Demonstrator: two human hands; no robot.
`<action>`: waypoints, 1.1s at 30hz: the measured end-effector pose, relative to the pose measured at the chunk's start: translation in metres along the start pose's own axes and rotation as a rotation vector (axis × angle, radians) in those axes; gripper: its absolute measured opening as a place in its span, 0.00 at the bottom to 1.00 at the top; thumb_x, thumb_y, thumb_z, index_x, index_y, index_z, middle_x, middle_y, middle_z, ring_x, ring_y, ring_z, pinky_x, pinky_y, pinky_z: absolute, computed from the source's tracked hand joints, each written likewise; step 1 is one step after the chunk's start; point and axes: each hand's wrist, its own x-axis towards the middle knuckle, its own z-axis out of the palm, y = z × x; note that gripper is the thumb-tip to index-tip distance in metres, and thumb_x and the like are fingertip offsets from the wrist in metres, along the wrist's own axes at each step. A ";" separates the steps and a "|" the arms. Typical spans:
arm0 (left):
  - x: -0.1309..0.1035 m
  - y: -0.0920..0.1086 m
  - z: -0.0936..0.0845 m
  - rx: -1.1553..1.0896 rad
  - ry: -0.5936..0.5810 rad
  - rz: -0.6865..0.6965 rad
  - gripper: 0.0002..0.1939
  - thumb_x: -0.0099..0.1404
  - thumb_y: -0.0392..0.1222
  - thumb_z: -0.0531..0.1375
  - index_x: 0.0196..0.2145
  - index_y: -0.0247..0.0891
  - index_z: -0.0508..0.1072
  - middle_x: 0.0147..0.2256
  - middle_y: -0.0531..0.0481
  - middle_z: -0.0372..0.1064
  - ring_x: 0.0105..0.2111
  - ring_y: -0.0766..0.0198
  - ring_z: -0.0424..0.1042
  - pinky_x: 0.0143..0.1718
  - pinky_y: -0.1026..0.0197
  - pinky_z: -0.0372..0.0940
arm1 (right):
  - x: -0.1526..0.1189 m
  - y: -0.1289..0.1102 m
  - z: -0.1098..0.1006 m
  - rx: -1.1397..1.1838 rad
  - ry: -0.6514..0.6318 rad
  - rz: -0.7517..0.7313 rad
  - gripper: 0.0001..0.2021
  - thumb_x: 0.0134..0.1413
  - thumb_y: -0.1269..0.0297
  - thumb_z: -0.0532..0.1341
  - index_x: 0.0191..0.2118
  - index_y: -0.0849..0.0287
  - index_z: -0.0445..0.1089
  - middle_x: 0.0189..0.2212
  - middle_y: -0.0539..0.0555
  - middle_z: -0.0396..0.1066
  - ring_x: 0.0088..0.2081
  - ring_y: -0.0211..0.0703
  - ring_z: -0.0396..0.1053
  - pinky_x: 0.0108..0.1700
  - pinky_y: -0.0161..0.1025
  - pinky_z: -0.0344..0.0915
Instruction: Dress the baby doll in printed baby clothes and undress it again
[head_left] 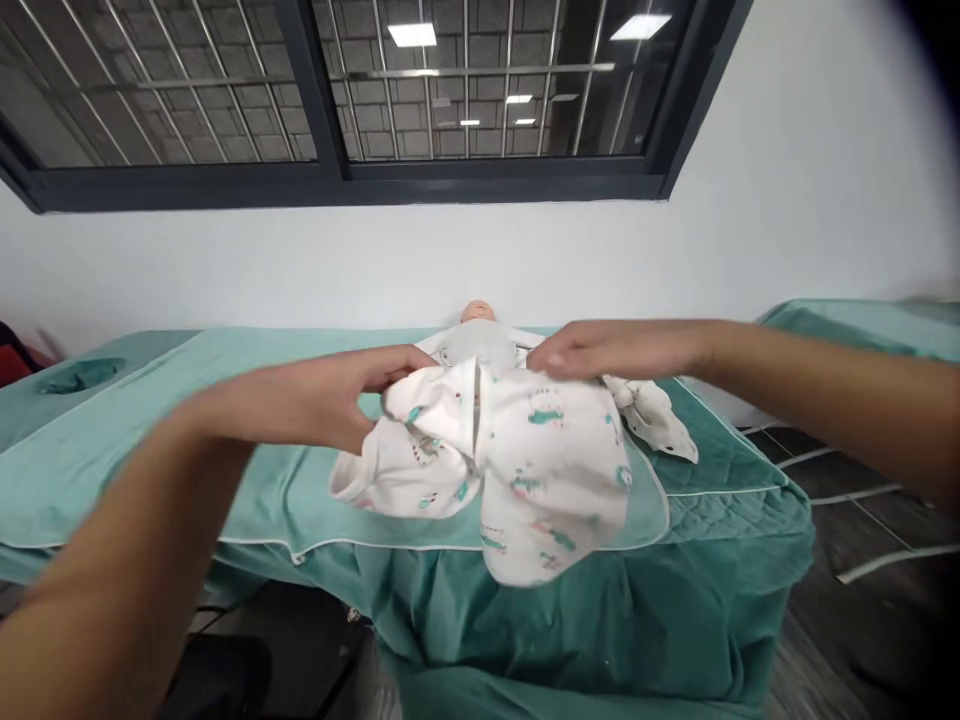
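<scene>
A white baby garment (555, 470) with green and pink prints lies unfolded over the near edge of the table, its front parted along a seam. Spread beside its left part is my left hand (352, 395), thumb and fingers apart and touching the cloth. Flat along the upper right part rests my right hand (592, 350), its fingers stretched out. Behind the garment lies a doll, its head (478, 311) just showing and its body (487, 345) in pale clothing. My hands and the garment partly hide the doll.
A crumpled white printed cloth (654, 415) lies right of the garment. Beneath is a light green mat (255, 490) on a table draped in dark green cloth (600, 630). A white wall (375, 260) and a barred window (480, 110) stand behind.
</scene>
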 end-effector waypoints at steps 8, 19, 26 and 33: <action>-0.018 0.054 -0.039 0.207 0.280 -0.003 0.21 0.67 0.45 0.48 0.43 0.25 0.73 0.36 0.52 0.64 0.48 0.58 0.69 0.48 0.53 0.62 | 0.020 -0.017 -0.050 -0.152 0.461 -0.006 0.34 0.56 0.35 0.48 0.25 0.64 0.73 0.36 0.48 0.71 0.39 0.41 0.72 0.37 0.39 0.63; 0.002 0.040 0.013 0.337 0.117 0.271 0.14 0.60 0.52 0.62 0.32 0.39 0.67 0.28 0.53 0.65 0.27 0.67 0.63 0.27 0.65 0.59 | -0.020 -0.077 -0.009 -0.012 -0.365 -0.305 0.15 0.52 0.56 0.70 0.32 0.59 0.65 0.26 0.45 0.66 0.26 0.30 0.62 0.26 0.31 0.55; 0.020 0.029 0.021 0.038 0.122 0.349 0.17 0.59 0.51 0.65 0.41 0.40 0.71 0.33 0.50 0.70 0.32 0.64 0.70 0.31 0.64 0.64 | -0.015 -0.068 -0.003 0.107 -0.282 -0.335 0.11 0.56 0.60 0.68 0.33 0.58 0.66 0.24 0.45 0.66 0.24 0.31 0.63 0.23 0.31 0.55; 0.003 0.032 0.011 0.334 0.280 0.262 0.17 0.60 0.56 0.63 0.26 0.38 0.72 0.26 0.52 0.66 0.29 0.65 0.67 0.29 0.64 0.59 | -0.026 -0.076 -0.024 -0.151 -0.209 -0.306 0.15 0.54 0.52 0.67 0.28 0.59 0.72 0.29 0.47 0.68 0.29 0.32 0.65 0.30 0.33 0.61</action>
